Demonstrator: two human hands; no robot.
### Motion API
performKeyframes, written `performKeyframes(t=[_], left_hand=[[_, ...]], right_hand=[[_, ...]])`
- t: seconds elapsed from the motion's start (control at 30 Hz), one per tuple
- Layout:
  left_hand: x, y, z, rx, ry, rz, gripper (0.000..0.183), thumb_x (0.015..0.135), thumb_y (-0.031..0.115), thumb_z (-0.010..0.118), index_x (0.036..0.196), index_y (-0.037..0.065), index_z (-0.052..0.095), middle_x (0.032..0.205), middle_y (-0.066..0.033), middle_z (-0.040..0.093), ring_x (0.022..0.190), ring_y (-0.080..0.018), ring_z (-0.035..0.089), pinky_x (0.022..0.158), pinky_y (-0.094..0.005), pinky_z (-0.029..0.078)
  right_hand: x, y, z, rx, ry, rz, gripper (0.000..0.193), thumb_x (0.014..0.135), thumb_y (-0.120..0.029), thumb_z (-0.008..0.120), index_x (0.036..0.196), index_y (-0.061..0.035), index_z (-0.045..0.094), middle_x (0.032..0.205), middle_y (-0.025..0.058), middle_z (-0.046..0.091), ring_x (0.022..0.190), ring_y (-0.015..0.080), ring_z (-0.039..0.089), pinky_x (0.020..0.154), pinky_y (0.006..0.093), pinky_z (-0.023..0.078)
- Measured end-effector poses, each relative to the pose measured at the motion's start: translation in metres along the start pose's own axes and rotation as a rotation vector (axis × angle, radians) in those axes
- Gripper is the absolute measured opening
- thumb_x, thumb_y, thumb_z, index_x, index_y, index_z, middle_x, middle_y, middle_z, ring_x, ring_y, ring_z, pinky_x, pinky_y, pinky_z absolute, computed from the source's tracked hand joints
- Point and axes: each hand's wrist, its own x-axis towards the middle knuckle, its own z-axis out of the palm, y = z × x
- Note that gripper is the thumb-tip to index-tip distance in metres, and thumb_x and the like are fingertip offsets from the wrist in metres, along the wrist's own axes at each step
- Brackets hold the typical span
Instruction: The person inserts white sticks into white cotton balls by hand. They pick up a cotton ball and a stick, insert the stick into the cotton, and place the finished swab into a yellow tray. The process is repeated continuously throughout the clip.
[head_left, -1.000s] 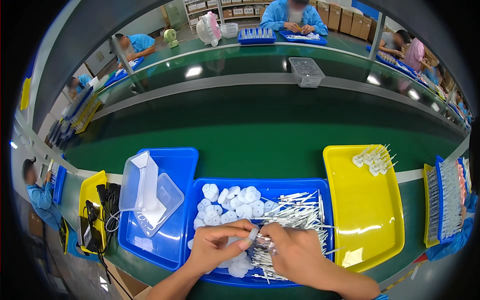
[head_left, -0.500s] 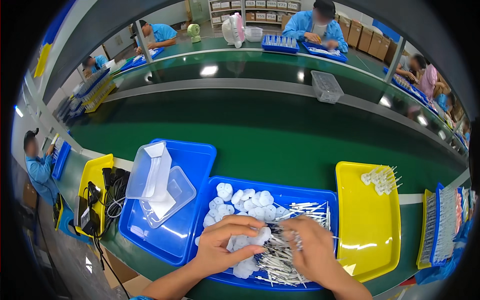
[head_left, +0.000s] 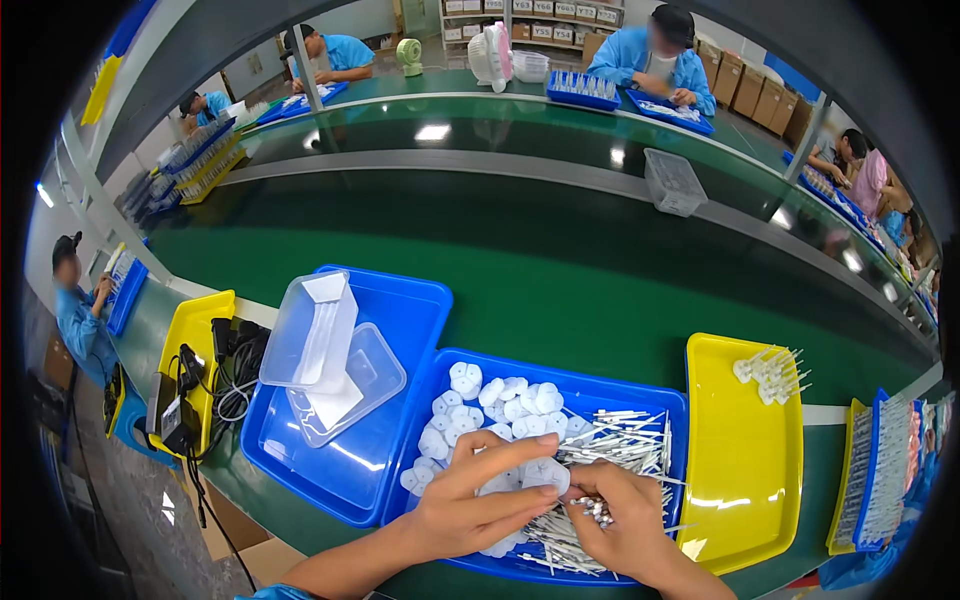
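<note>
Left hand (head_left: 455, 510) pinches one disc (head_left: 545, 476) between thumb and fingers. Right hand (head_left: 622, 512), just right of it, is curled round a bunch of sticks (head_left: 592, 510), fingertips at the disc's edge. Can't tell if a stick touches its hole. Risks, my read: disc looks thin, so a hard squeeze could bend it; a loose curl could drop sticks into the blue tray (head_left: 610, 388) below both hands. Stick ends poking over its rim, right of the right hand, could snag that wrist.
</note>
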Motion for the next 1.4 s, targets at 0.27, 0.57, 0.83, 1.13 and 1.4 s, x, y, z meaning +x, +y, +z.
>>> performKeyframes(t=[0.27,0.57,0.83,1.13,1.4], left_hand=[[0.004,0.003,0.0,-0.028,-0.036,-0.054,0.047,0.076,0.005,0.081,0.121,0.003,0.067,0.137,-0.0208,0.057,0.106,-0.0269,0.066,0.077,-0.0349,0.043],[-0.006,0.001,-0.001,-0.315,0.141,-0.398,0.043,0.084,0.0,0.073,0.125,-0.002,0.063,0.136,-0.0198,0.057,0.105,-0.0219,0.066,0.083,-0.0315,0.056],[0.007,0.006,-0.004,-0.533,0.105,-0.795,0.023,0.098,0.005,0.06,0.119,-0.003,0.064,0.136,-0.0181,0.058,0.107,-0.0193,0.065,0.086,-0.0298,0.057],[0.001,0.0,-0.008,-0.791,0.088,-0.877,0.012,0.094,0.003,0.064,0.103,-0.003,0.067,0.132,-0.0258,0.059,0.109,-0.0234,0.066,0.088,-0.0347,0.056],[0.0,-0.002,-0.008,-0.89,0.098,-0.911,0.011,0.091,0.001,0.066,0.101,-0.002,0.066,0.129,-0.0283,0.059,0.106,-0.025,0.067,0.087,-0.0363,0.058]], right_hand=[[0.0,0.003,-0.002,0.03,0.008,-0.051,0.025,0.077,0.006,0.071,0.099,-0.0007,0.062,0.087,0.0136,0.068,0.073,0.0288,0.07,0.061,0.0349,0.055],[0.004,-0.025,-0.012,0.016,-0.107,0.287,0.02,0.094,-0.009,0.063,0.111,-0.0015,0.055,0.085,0.0147,0.067,0.074,0.0232,0.068,0.066,0.0337,0.051],[0.004,-0.008,-0.009,0.045,-0.073,0.138,0.021,0.095,-0.01,0.062,0.114,-0.0022,0.059,0.079,0.0085,0.07,0.061,0.017,0.066,0.055,0.0265,0.049],[0.014,-0.011,-0.018,0.051,-0.126,0.247,0.014,0.093,-0.014,0.067,0.1,-0.0015,0.067,0.078,0.0128,0.07,0.06,0.0272,0.068,0.053,0.0338,0.051],[0.007,-0.002,-0.012,-0.081,-0.009,0.039,0.017,0.09,-0.014,0.07,0.101,-0.0025,0.068,0.082,0.0136,0.071,0.058,0.026,0.067,0.052,0.0344,0.051]])
